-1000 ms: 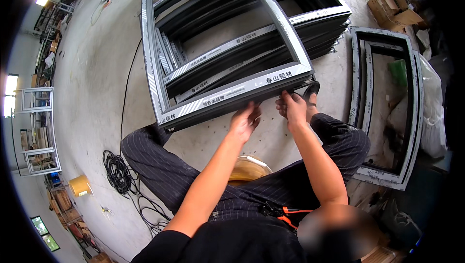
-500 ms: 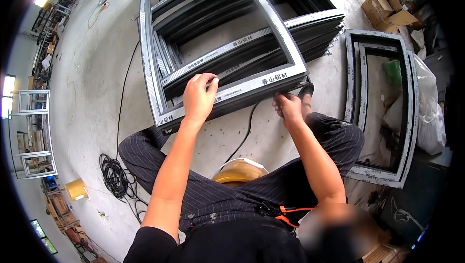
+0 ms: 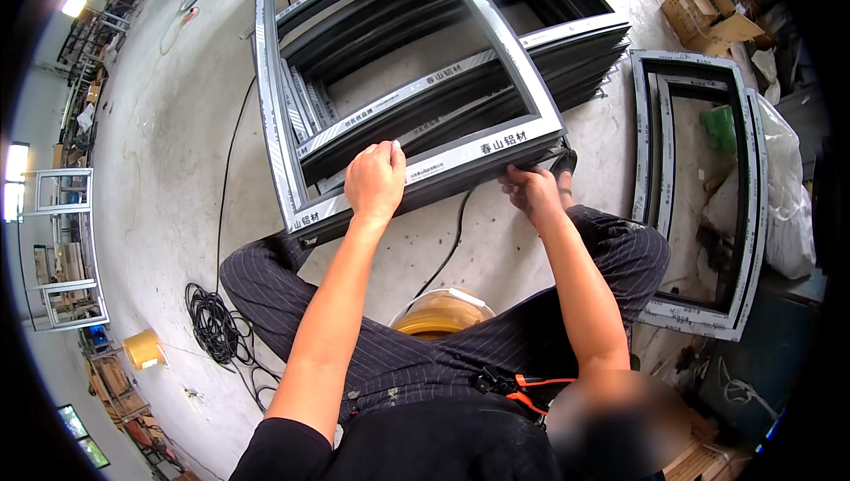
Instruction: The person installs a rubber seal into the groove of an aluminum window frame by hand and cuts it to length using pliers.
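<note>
A window frame [image 3: 505,143] of grey aluminium with printed protective film lies tilted in front of me, on top of further frames. My left hand [image 3: 376,182] rests over its near rail, left of the middle, with the fingers curled closed. A small pale spot shows at its fingertips; what they hold, if anything, I cannot make out. By the outer side of the same rail, near its right corner, is my right hand [image 3: 534,193]. Its fingers are bent together against the dark edge, and whatever is between them is hidden.
A yellowish bucket [image 3: 443,315] stands between my legs. Coiled black cable [image 3: 217,326] lies on the floor at left, near a yellow tub [image 3: 143,350]. More frames [image 3: 748,207] stand at right, beside white bags [image 3: 788,202]. An open cardboard box [image 3: 708,7] is at far right. Orange-handled pliers [image 3: 531,392] lie at my waist.
My left hand has shifted slightly right along the near rail, and its fingers have curled in. My right hand has moved slightly right and stays at the outer edge. The frame has barely moved.
</note>
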A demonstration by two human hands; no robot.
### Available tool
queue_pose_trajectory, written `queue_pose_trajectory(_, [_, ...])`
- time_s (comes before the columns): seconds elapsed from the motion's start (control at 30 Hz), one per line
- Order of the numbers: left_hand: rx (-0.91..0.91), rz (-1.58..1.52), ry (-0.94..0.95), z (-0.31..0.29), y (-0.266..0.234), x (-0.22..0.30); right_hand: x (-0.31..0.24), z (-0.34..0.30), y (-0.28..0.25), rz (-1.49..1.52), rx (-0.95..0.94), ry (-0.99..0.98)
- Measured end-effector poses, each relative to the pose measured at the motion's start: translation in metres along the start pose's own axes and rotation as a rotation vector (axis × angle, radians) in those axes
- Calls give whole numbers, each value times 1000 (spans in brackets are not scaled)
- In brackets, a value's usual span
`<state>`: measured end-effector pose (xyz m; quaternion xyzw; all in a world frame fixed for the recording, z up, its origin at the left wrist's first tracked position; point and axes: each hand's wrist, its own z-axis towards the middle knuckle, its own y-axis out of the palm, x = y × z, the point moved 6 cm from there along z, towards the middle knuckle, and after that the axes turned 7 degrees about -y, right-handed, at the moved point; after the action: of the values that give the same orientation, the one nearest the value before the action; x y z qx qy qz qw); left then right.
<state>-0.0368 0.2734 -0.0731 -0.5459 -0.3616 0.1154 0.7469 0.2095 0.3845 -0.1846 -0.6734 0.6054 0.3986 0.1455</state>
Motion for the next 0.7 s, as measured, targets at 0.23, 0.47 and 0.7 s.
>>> queue_pose_trajectory(0.23, [58, -33, 42, -1, 0, -2, -3, 9, -14, -10, 52, -94])
queue_pose_trajectory(0.47, [99, -27, 40, -1, -2, 0, 2, -15, 5, 38, 97, -217])
queue_pose_trajectory(0.7, [101, -19, 25, -2, -4, 2, 13, 4, -1, 5, 4, -278])
